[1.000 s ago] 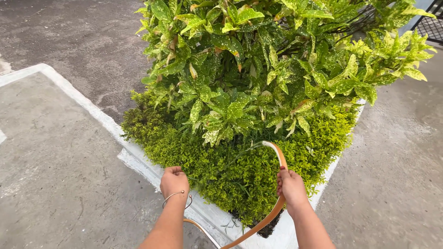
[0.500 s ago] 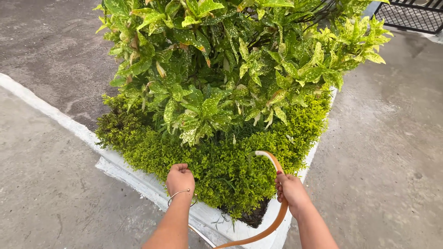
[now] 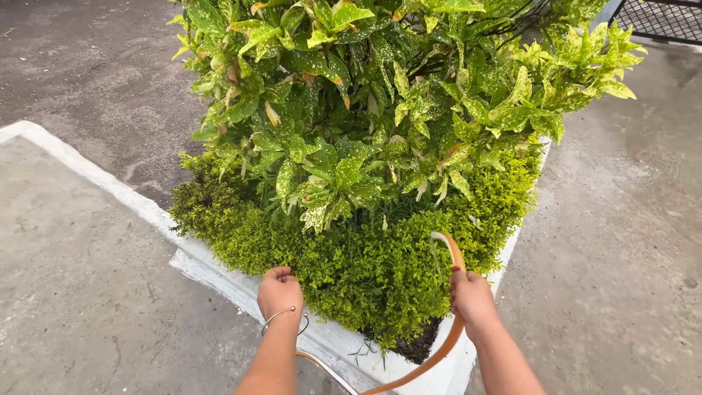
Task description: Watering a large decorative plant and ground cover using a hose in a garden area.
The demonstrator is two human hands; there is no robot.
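Head view, starting at the left: grey concrete pavement (image 3: 80,278) runs beside a white-painted curb (image 3: 110,186) that angles toward me and turns into the white rim of the planter (image 3: 333,344). My left hand (image 3: 279,292) sits just at that rim, curled into a loose fist against the edge of the low, fine-leaved yellow-green groundcover (image 3: 365,271); I cannot tell whether anything is pinched inside it, and a thin wire bangle (image 3: 281,316) circles the wrist. Behind the groundcover rises a taller shrub (image 3: 380,95) with broad green leaves speckled yellow, filling the upper middle of the frame. Further right, my right hand (image 3: 472,296) is wrapped firmly around an orange garden hose (image 3: 452,333). The hose comes up from below between my forearms, curves past the planter's near corner, runs through my right fist and arcs up and leftward, its pale open end (image 3: 439,238) just above and ahead of my knuckles, aimed down into the groundcover. So the hose's long axis bends from lower centre to upper right, and the right hand is the one on it; the left hand is well apart, across a patch of foliage. Right of the planter is more bare concrete (image 3: 621,241), with a dark metal grate (image 3: 662,18) at the top corner. No packages, labels or signs show anywhere.
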